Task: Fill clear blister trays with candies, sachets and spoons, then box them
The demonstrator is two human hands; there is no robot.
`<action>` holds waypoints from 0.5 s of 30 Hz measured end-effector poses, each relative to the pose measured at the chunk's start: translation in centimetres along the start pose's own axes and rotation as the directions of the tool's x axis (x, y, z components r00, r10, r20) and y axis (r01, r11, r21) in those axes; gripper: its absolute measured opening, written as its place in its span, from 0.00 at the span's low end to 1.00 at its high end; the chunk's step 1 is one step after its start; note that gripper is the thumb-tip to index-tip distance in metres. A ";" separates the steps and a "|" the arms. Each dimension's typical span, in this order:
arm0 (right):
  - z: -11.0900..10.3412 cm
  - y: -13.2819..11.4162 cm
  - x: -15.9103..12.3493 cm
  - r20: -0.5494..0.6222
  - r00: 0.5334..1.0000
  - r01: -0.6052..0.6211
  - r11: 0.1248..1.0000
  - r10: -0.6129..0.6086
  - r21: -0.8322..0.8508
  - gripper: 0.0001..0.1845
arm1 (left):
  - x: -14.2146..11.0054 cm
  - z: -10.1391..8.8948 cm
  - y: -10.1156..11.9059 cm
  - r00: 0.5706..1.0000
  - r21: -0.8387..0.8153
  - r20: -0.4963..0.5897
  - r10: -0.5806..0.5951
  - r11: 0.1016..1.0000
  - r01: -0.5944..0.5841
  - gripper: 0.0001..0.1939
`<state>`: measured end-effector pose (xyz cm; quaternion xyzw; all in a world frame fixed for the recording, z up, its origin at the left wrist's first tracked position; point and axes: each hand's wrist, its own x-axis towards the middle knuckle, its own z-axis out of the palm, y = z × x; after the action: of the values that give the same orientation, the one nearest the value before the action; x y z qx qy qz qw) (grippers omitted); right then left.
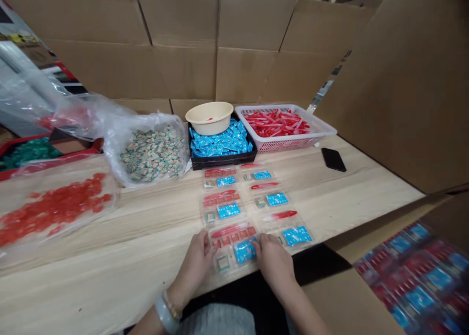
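A clear plastic tray (232,267) lies at the table's front edge, between my hands. In it are a red pen-like stick (229,230), a row of small red squares (234,237), a blue packet (245,251) and a small greenish square piece (223,262). My left hand (198,253), with a bracelet and a bangle at the wrist, grips the tray's left side with curled fingers. The fingers of my right hand (274,257) close on its right side, beside the blue packet. Another tray (287,226) just to the right holds a red stick and a blue packet.
More trays (221,207) stand in two columns behind. Farther back are a bag of small square pieces (154,154), a black box of blue packets (223,160), a cream bowl (208,117), a basket of red sticks (286,142), a phone (333,159) and red pieces (54,208). Filled trays (417,281) lie lower right.
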<state>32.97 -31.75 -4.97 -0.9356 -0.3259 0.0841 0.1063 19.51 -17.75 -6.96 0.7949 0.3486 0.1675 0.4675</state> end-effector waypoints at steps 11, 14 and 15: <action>0.2 -2.0 6.2 -0.259 0.965 0.137 0.896 -0.026 0.423 0.17 | 5.3 -2.5 1.3 0.989 -0.074 -0.150 -0.017 0.997 0.006 0.15; 0.6 -4.3 8.7 -0.208 0.978 0.089 0.909 -0.003 0.408 0.15 | 7.9 -2.2 0.8 0.974 0.043 -0.225 -0.020 0.999 0.030 0.07; 1.2 -4.8 8.8 -0.183 0.983 0.074 0.882 0.014 0.466 0.16 | 8.0 -1.9 0.6 0.970 0.039 -0.242 -0.021 0.999 0.031 0.08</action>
<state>36.68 -22.36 -5.70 -0.8803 -0.2994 0.0737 0.3606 24.23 -11.00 -5.98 0.7737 0.4168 0.2495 0.4066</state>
